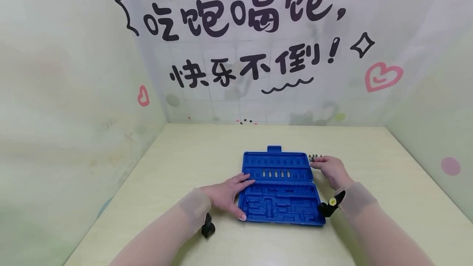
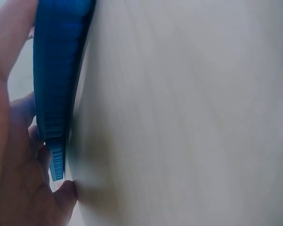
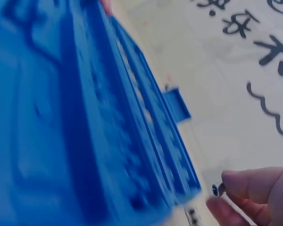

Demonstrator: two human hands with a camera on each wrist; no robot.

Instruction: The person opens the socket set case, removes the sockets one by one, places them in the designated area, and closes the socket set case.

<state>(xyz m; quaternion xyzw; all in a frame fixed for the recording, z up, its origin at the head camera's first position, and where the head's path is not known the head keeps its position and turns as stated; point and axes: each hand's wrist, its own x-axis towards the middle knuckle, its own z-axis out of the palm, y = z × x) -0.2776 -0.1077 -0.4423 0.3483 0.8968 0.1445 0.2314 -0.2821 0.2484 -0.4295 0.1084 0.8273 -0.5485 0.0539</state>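
Note:
A blue plastic bit case (image 1: pixel 284 223) lies unfolded on the table, with a row of several metal screwdriver bits (image 1: pixel 276 173) standing in its far half. My left hand (image 1: pixel 226 195) rests spread on the case's left side, thumb at the near left corner and fingertips over the rim. Beyond the case's right edge, my right hand (image 1: pixel 335 171) pinches a small metal screwdriver bit (image 3: pixel 216 189) between thumb and forefinger. More loose bits (image 1: pixel 315 156) lie beside those fingers, partly hidden by them.
The near half of the case has moulded recesses (image 1: pixel 273 208), and a latch tab (image 1: pixel 274 149) sticks out at its far edge. A light wooden table (image 1: pixel 192 151) carries everything. Behind it stands a printed wall (image 1: pixel 221 106), with side walls left and right.

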